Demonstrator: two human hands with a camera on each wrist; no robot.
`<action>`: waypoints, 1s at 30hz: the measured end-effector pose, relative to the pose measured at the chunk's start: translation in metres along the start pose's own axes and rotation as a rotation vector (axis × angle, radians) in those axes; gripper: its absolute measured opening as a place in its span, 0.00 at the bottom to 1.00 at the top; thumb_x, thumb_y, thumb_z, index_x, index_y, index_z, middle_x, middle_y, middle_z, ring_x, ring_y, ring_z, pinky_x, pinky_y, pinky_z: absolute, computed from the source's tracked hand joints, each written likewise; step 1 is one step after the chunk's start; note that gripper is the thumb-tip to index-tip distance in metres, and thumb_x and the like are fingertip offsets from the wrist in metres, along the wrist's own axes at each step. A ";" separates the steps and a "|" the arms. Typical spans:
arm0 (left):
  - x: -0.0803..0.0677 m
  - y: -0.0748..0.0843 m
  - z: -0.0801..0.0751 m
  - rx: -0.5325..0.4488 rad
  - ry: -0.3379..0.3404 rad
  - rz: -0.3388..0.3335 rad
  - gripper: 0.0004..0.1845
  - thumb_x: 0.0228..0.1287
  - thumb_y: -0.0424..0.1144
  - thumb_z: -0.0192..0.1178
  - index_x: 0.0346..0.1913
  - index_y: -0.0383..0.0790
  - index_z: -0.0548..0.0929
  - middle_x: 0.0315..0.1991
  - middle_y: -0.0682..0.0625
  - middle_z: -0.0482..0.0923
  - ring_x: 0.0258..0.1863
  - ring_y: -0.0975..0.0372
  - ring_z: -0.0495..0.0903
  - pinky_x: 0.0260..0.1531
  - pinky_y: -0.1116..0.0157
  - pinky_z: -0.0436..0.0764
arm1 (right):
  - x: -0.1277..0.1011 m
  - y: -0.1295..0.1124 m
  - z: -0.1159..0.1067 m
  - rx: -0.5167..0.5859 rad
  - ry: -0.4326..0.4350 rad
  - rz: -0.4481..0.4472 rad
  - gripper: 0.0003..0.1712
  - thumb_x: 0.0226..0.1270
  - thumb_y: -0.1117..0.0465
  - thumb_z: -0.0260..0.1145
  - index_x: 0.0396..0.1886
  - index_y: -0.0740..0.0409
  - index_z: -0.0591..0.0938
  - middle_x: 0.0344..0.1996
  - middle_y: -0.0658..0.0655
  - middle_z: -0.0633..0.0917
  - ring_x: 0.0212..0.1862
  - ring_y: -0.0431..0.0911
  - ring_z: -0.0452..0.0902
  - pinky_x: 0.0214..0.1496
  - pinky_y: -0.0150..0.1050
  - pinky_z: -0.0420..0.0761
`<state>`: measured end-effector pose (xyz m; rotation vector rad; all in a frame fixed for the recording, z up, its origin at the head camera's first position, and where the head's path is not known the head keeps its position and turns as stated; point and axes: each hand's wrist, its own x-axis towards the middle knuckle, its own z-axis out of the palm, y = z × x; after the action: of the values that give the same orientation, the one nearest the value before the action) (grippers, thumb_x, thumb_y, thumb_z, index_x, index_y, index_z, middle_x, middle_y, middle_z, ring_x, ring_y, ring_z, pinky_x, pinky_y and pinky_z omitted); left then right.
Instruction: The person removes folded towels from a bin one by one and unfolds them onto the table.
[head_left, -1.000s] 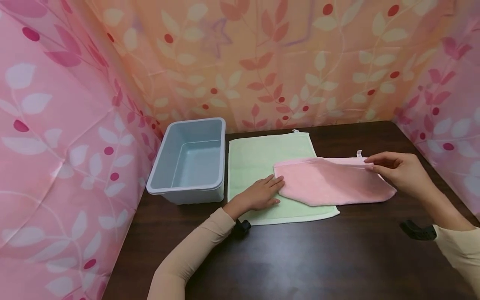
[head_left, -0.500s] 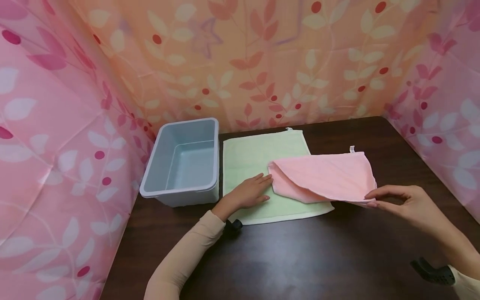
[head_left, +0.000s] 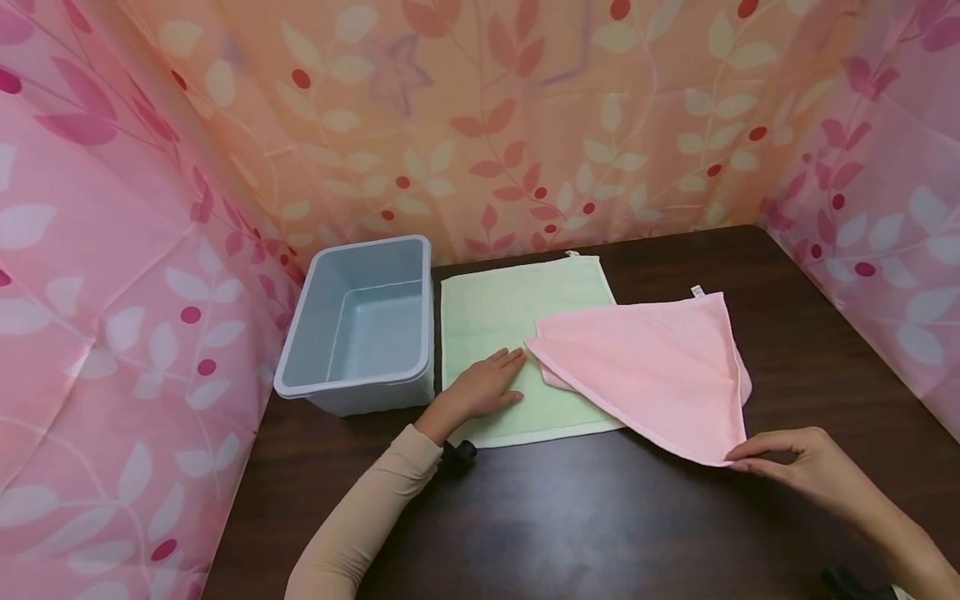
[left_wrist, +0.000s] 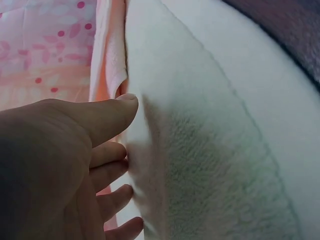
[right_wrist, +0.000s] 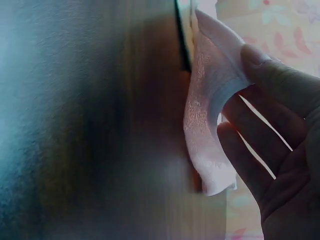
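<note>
A pink towel (head_left: 645, 358) lies partly over a light green towel (head_left: 517, 300), with its near edge running slantwise and its right side folded over itself. My right hand (head_left: 810, 462) pinches the pink towel's near right corner between thumb and fingers; in the right wrist view the pink towel (right_wrist: 210, 115) hangs from the fingertips. My left hand (head_left: 483, 387) rests with straight fingers on the green towel, fingertips close to the pink towel's left corner. In the left wrist view the fingertips touch the green towel (left_wrist: 210, 150), and a pink fold (left_wrist: 110, 55) rises beyond the thumb.
A grey-blue plastic bin (head_left: 367, 317) stands left of the green towel on the dark wooden table (head_left: 570, 517). Floral curtains (head_left: 450, 125) enclose the table at the back and both sides. A white tag (head_left: 697, 292) sticks out from the pink towel's far edge.
My right hand has drawn the pink towel's upper edge toward the near side, opening out the layer that was folded. My left hand stays flat on the green towel; the head view has shifted slightly.
</note>
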<state>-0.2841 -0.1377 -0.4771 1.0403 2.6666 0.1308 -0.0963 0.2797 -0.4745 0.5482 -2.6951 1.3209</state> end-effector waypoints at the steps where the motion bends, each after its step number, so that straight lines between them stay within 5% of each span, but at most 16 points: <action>1: 0.000 -0.001 0.000 -0.002 0.001 0.002 0.37 0.74 0.51 0.53 0.78 0.40 0.54 0.80 0.49 0.52 0.80 0.52 0.52 0.77 0.56 0.59 | -0.001 0.002 0.002 -0.007 0.002 -0.011 0.15 0.51 0.75 0.74 0.35 0.53 0.90 0.32 0.42 0.91 0.35 0.28 0.83 0.37 0.18 0.78; 8: -0.003 -0.004 0.001 -0.005 0.006 0.009 0.36 0.74 0.50 0.54 0.77 0.39 0.57 0.80 0.48 0.53 0.80 0.51 0.52 0.77 0.56 0.60 | -0.002 0.014 0.016 -0.090 0.034 -0.137 0.21 0.39 0.76 0.78 0.30 0.47 0.90 0.28 0.35 0.89 0.31 0.21 0.79 0.34 0.16 0.75; 16: -0.003 -0.007 0.002 0.002 0.023 0.003 0.35 0.74 0.50 0.54 0.77 0.40 0.58 0.79 0.49 0.55 0.79 0.53 0.54 0.76 0.56 0.61 | 0.003 0.016 0.025 -0.332 0.037 -0.336 0.24 0.26 0.67 0.83 0.25 0.36 0.87 0.24 0.34 0.84 0.31 0.18 0.73 0.32 0.17 0.70; 22: -0.002 -0.007 0.000 -0.003 0.154 -0.034 0.31 0.73 0.46 0.57 0.74 0.42 0.65 0.76 0.50 0.63 0.75 0.55 0.64 0.71 0.56 0.69 | 0.020 0.002 0.009 -0.340 -0.096 -0.179 0.12 0.41 0.60 0.82 0.28 0.40 0.90 0.25 0.34 0.86 0.27 0.23 0.75 0.31 0.16 0.71; 30: 0.005 -0.003 -0.008 -0.076 0.391 -0.046 0.25 0.68 0.41 0.63 0.67 0.45 0.76 0.68 0.52 0.75 0.68 0.58 0.75 0.62 0.58 0.78 | 0.075 0.001 -0.030 -0.258 0.026 0.136 0.10 0.56 0.59 0.77 0.40 0.52 0.91 0.33 0.46 0.91 0.31 0.23 0.78 0.31 0.21 0.79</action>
<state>-0.2916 -0.1369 -0.4716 1.0159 2.9989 0.4660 -0.1687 0.2830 -0.4386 0.3233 -2.8633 0.9743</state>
